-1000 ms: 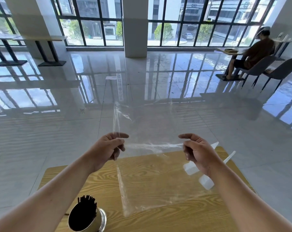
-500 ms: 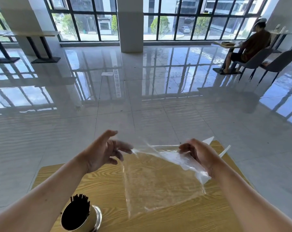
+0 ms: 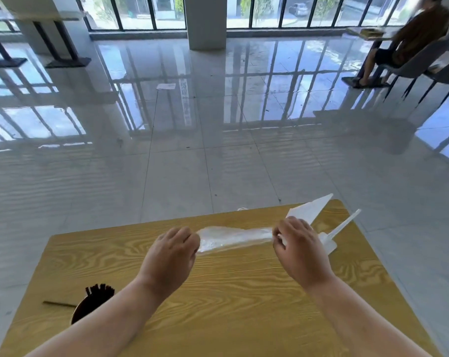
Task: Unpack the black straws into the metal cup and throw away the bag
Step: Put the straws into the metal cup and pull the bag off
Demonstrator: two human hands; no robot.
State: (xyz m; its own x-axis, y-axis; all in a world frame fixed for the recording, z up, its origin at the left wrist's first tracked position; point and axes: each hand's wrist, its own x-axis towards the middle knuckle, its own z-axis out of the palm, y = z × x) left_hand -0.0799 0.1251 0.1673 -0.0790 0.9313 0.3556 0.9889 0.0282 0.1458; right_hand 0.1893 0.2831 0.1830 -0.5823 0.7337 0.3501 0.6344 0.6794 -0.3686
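Note:
The clear plastic bag is bunched into a long roll above the wooden table. My left hand grips its left end and my right hand grips its right end. The black straws stand bundled in the metal cup at the table's near left, mostly hidden behind my left forearm. One loose black straw lies flat on the table left of the cup.
White paper planes lie at the table's far right corner. Glossy tiled floor surrounds the table. A person sits on a chair at another table far right. A pillar stands ahead.
The bag, held spread out as a flat sheet a second ago, is now gathered into a narrow roll between both hands. My view has tilted down toward the table.

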